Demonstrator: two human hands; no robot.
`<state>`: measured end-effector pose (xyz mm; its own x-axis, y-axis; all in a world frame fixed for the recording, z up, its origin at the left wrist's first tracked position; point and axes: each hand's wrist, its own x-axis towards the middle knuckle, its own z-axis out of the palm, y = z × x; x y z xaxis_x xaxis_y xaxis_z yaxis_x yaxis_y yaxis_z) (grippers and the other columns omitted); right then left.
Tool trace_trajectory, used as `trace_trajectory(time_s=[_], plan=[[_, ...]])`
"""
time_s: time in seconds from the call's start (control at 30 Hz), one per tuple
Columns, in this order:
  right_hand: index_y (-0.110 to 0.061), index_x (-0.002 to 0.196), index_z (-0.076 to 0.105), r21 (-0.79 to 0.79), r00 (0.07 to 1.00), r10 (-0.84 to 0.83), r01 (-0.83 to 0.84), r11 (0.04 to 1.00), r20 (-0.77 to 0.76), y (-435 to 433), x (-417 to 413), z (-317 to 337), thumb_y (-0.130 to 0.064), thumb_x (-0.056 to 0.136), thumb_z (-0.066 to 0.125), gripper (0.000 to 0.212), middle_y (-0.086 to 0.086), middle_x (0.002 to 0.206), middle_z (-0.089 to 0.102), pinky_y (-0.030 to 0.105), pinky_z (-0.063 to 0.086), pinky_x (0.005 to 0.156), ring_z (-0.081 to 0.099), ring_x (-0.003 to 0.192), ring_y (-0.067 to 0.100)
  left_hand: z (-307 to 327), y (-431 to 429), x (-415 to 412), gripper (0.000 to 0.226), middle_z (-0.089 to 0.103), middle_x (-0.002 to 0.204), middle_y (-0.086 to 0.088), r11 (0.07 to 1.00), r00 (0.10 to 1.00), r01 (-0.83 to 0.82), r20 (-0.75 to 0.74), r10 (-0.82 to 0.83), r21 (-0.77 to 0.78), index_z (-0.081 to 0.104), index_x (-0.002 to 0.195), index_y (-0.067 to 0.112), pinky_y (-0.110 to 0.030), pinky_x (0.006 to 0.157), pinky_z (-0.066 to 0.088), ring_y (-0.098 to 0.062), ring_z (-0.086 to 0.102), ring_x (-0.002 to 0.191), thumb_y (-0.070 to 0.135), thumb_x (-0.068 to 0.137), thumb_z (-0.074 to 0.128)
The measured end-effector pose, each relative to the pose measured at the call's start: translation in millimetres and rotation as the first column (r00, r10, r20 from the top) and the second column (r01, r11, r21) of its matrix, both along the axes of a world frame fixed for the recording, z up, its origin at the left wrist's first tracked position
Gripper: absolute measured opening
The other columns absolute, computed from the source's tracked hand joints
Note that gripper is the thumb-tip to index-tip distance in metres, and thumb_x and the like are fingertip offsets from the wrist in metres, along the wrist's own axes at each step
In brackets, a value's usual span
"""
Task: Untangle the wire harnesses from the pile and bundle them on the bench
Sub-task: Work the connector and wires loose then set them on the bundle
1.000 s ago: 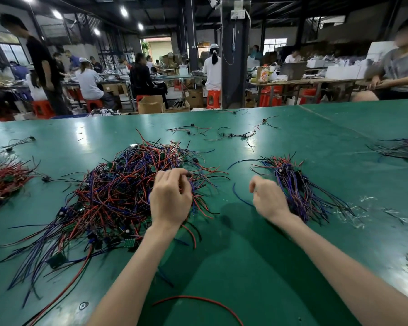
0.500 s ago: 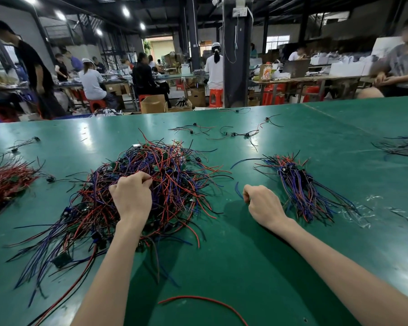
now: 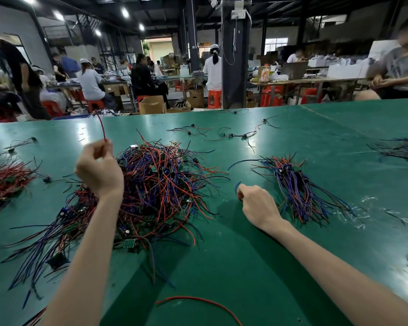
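A big tangled pile of red, blue and black wire harnesses [image 3: 160, 184] with small green boards lies on the green bench [image 3: 245, 267]. My left hand [image 3: 99, 170] is raised over the pile's left side and pinches a red wire [image 3: 102, 128] that sticks up from its fingers, with more strands trailing down to the pile. My right hand [image 3: 257, 205] rests fisted on the bench, curled round the end of a blue wire [image 3: 237, 184]. To its right lies a sorted bundle of harnesses [image 3: 297, 187].
A red-wire heap [image 3: 5, 180] lies at the left edge and another bundle [image 3: 403, 147] at the far right. Loose harnesses [image 3: 222, 134] are scattered behind the pile. One red wire [image 3: 198, 302] lies near me. Clear plastic scraps [image 3: 353, 212] sit right of the bundle. Workers sit beyond the bench.
My left hand has risen off the pile and moved left, pulling a red wire up with it. My right hand has stayed fisted on the bench, shifting slightly toward me.
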<state>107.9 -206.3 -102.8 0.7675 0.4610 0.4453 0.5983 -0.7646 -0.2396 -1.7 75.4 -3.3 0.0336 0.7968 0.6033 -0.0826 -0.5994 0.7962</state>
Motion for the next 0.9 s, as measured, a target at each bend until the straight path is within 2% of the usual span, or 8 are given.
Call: trace_trajectory(time_s=[0.1,0.2,0.3,0.37,0.47,0.57,0.73,0.9], plan=[[-0.01,0.097,0.057,0.005,1.0,-0.001,0.001,1.0,0.009,1,1,0,0.003,0.086,0.043,0.022,0.009,0.085,0.065,0.029,0.026,0.065,0.041,0.072,0.023,40,9,5,0.021,0.069,0.093,-0.009,0.997,0.989,0.071,0.128,-0.075,0.036,0.067,0.102,0.003,-0.018,0.063,0.054,-0.004,0.063,0.07,0.019,0.089,0.065],[-0.01,0.099,0.059,0.007,0.999,0.024,-0.025,1.0,0.021,2,0,-1,-0.001,0.087,0.045,0.021,0.009,0.086,0.067,0.029,0.029,0.067,0.053,0.079,0.026,82,8,10,0.014,0.067,0.088,0.0,0.99,0.959,0.098,0.257,-0.12,0.098,0.066,0.095,0.011,-0.024,0.071,0.055,-0.006,0.065,0.077,0.023,0.088,0.065],[-0.009,0.099,0.061,0.052,0.996,0.055,-0.059,0.997,0.072,2,-4,-2,-0.004,0.089,0.047,0.018,0.009,0.084,0.067,0.031,0.033,0.069,0.056,0.079,0.028,110,-13,14,0.008,0.063,0.081,0.01,0.96,0.936,0.187,0.258,-0.239,0.209,0.062,0.087,0.015,-0.021,0.069,0.054,0.003,0.061,0.071,0.021,0.086,0.066],[-0.009,0.097,0.062,0.176,0.992,0.081,-0.097,0.98,0.092,1,-6,0,-0.006,0.09,0.05,0.015,0.006,0.075,0.064,0.029,0.033,0.064,0.056,0.071,0.026,112,-35,17,0.006,0.064,0.085,0.008,0.893,0.888,0.383,0.172,-0.427,0.238,0.061,0.085,0.017,-0.022,0.064,0.055,0.0,0.063,0.069,0.016,0.087,0.067],[-0.01,0.094,0.063,0.437,0.981,0.19,-0.153,0.886,-0.042,4,-13,6,-0.007,0.092,0.053,0.011,0.002,0.055,0.051,0.031,0.032,0.052,0.045,0.051,0.016,82,-71,20,0.006,0.066,0.092,0.002,0.696,0.695,0.713,0.044,-0.717,0.084,0.063,0.091,0.013,-0.023,0.063,0.056,-0.004,0.065,0.073,0.007,0.089,0.063],[-0.012,0.095,0.064,0.638,0.892,0.394,-0.172,0.75,-0.223,9,-24,16,-0.009,0.094,0.054,0.011,0.012,0.062,0.06,0.032,0.041,0.056,0.05,0.056,0.018,38,-98,20,0.007,0.065,0.094,-0.002,0.519,0.542,0.837,0.132,-0.83,-0.176,0.062,0.095,0.01,-0.029,0.072,0.058,-0.009,0.064,0.082,0.007,0.09,0.058],[-0.018,0.1,0.065,0.745,0.742,0.573,-0.152,0.649,-0.348,15,-33,22,-0.005,0.09,0.058,0.018,0.004,0.077,0.067,0.018,0.046,0.062,0.056,0.062,0.004,-11,-118,20,0.005,0.067,0.076,-0.004,0.304,0.456,0.867,0.382,-0.804,-0.395,0.061,0.09,0.003,-0.022,0.063,0.056,-0.01,0.065,0.064,0.003,0.091,0.056],[-0.019,0.087,0.067,0.781,0.67,0.594,-0.032,0.623,-0.446,19,-32,18,-0.007,0.087,0.063,0.012,0.003,0.077,0.069,0.017,0.043,0.056,0.057,0.057,0.004,-37,-124,20,0.007,0.066,0.074,-0.008,0.193,0.413,0.869,0.453,-0.79,-0.456,0.059,0.088,0.001,-0.023,0.063,0.058,-0.012,0.065,0.062,0.001,0.092,0.053]])
